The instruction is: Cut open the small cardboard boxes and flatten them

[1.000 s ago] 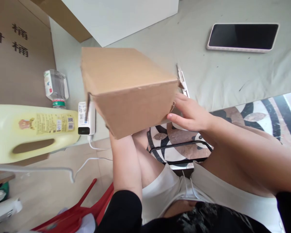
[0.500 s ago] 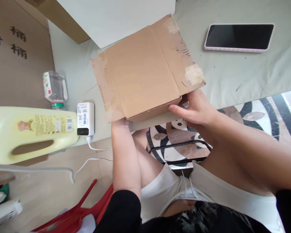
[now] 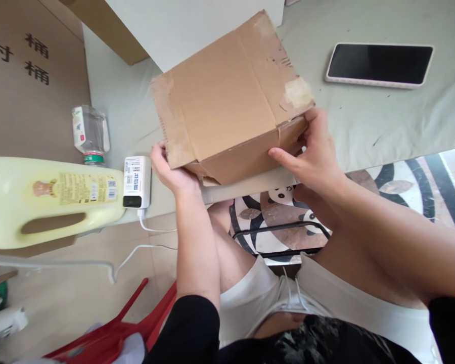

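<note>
A brown cardboard box (image 3: 220, 101) is tilted between my two hands over the table's near edge, its front side facing me. Torn tape patches and scuffs mark its left and right flaps. My left hand (image 3: 176, 172) grips the left flap and corner, with some fingers hidden beneath the cardboard. On the right, my right hand (image 3: 309, 151) holds the near right corner, thumb on the front side and the other fingers behind the flap.
A phone (image 3: 381, 64) lies at the right on the cloth-covered table (image 3: 356, 121). At the left are a yellow jug (image 3: 72, 194), a white power bank (image 3: 136, 179) with a cable, and a clear bottle (image 3: 91, 134). Behind the cardboard stands a white box (image 3: 197, 25).
The cardboard box has tipped so that more of its front side shows. My left hand has come out from underneath to the left edge; my right hand has risen slightly.
</note>
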Demonstrator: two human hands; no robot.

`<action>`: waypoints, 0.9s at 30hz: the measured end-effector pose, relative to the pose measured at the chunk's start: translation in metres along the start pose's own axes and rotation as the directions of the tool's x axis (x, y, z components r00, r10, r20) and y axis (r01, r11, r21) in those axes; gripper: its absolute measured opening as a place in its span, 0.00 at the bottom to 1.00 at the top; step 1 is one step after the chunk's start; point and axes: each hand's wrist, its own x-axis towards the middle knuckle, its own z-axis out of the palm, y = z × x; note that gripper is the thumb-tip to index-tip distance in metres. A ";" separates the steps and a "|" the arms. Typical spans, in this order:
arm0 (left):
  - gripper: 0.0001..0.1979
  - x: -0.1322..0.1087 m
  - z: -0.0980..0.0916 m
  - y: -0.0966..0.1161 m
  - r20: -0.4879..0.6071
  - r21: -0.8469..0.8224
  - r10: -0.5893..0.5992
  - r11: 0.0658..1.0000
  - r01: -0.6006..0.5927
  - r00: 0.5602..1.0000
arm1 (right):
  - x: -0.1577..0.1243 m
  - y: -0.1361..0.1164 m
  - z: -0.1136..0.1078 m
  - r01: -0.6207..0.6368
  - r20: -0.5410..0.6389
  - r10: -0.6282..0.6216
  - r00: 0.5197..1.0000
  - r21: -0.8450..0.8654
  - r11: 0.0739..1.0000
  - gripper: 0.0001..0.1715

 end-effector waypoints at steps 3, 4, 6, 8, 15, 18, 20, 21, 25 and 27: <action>0.32 -0.013 0.012 0.017 0.072 -0.011 0.045 0.999 -0.044 0.996 | 0.000 -0.001 0.001 -0.058 0.008 0.058 0.998 -0.003 0.998 0.33; 0.34 -0.018 0.016 0.022 0.115 -0.028 0.044 0.999 -0.041 0.992 | 0.001 -0.002 0.001 -0.086 0.012 0.086 0.996 0.011 0.996 0.32; 0.41 -0.024 0.021 0.029 0.151 -0.058 0.051 0.997 -0.042 0.987 | 0.002 -0.004 0.000 -0.143 0.014 0.142 0.990 0.056 0.988 0.31; 0.45 -0.027 0.023 0.032 0.159 -0.041 0.057 0.998 -0.052 0.986 | 0.003 -0.006 0.000 -0.192 0.012 0.192 0.981 0.108 0.975 0.30; 0.51 -0.020 0.014 0.018 0.239 0.034 0.031 0.999 -0.041 0.970 | 0.006 -0.009 -0.001 -0.258 -0.012 0.265 0.964 0.200 0.945 0.25; 0.48 -0.020 0.011 0.010 0.368 0.105 0.017 0.993 -0.060 0.930 | 0.006 -0.009 0.000 -0.262 -0.019 0.272 0.962 0.219 0.940 0.22; 0.44 -0.022 0.009 0.006 0.406 0.132 0.000 0.990 -0.058 0.914 | 0.006 -0.008 0.000 -0.253 -0.023 0.265 0.964 0.226 0.941 0.20; 0.42 -0.023 0.008 0.004 0.405 0.139 -0.006 0.989 -0.055 0.914 | 0.006 -0.008 0.000 -0.247 -0.028 0.260 0.965 0.228 0.942 0.20; 0.38 -0.023 0.004 -0.004 0.384 0.171 -0.012 0.984 -0.058 0.923 | 0.006 -0.008 0.000 -0.232 -0.049 0.250 0.967 0.239 0.943 0.19; 0.38 -0.020 0.001 -0.005 0.381 0.204 -0.007 0.976 -0.076 0.924 | 0.006 -0.009 -0.001 -0.232 -0.044 0.250 0.967 0.246 0.941 0.19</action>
